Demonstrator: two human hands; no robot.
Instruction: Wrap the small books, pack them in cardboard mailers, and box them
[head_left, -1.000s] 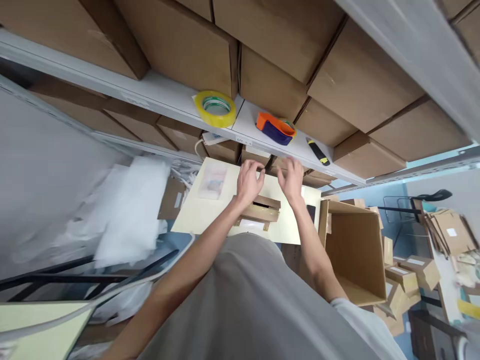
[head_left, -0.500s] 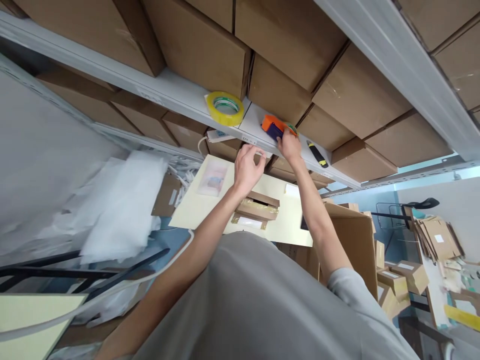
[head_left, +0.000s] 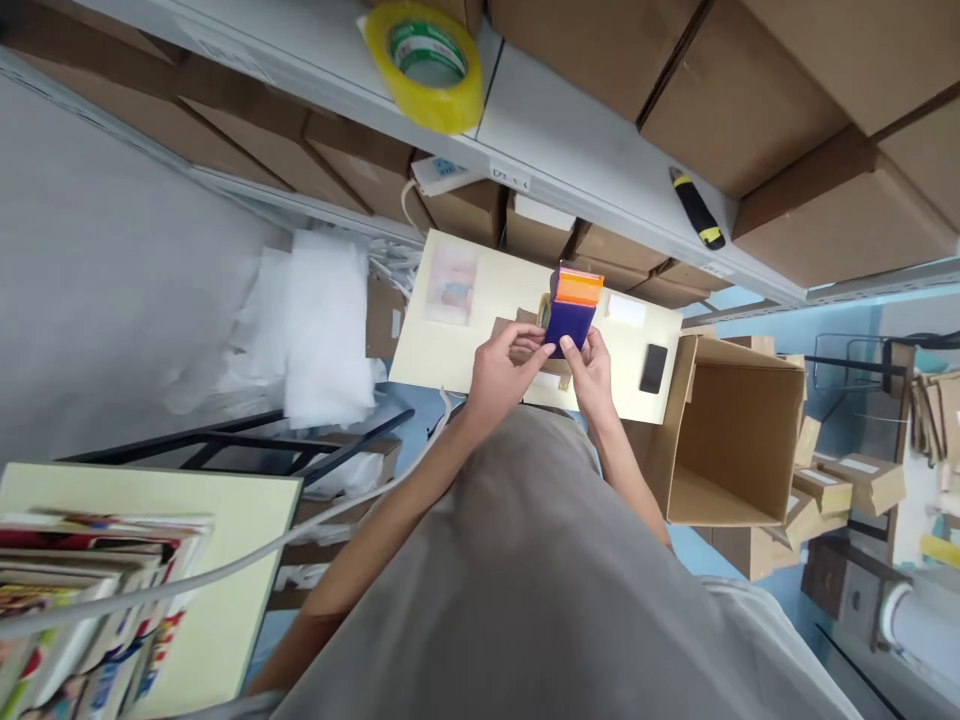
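Note:
Both hands meet over the cream tabletop (head_left: 409, 355) around an orange and purple tape dispenser (head_left: 571, 315). It is held upright, its toothed orange edge pointing away from me and a tape roll (head_left: 544, 311) showing at its left side. My right hand (head_left: 591, 375) is closed on its lower right, thumb on the purple face. My left hand (head_left: 506, 372) grips the lower left, with its thumb tip at the purple edge and bent fingers by the roll. Beneath them lies a small brown carton (head_left: 556, 367), mostly hidden by the hands and dispenser.
On the shelf (head_left: 570, 115) above sit a yellow tape roll (head_left: 431, 70) and a utility knife (head_left: 697, 208). A black phone (head_left: 653, 368) lies at the table's right, beside a large open box (head_left: 739, 430). A white cable (head_left: 330, 520) crosses on the left, over a stack of magazines (head_left: 97, 610).
The tape dispenser has come off the shelf in my right hand and down over the table. My left hand has joined it there. The view has tilted downward.

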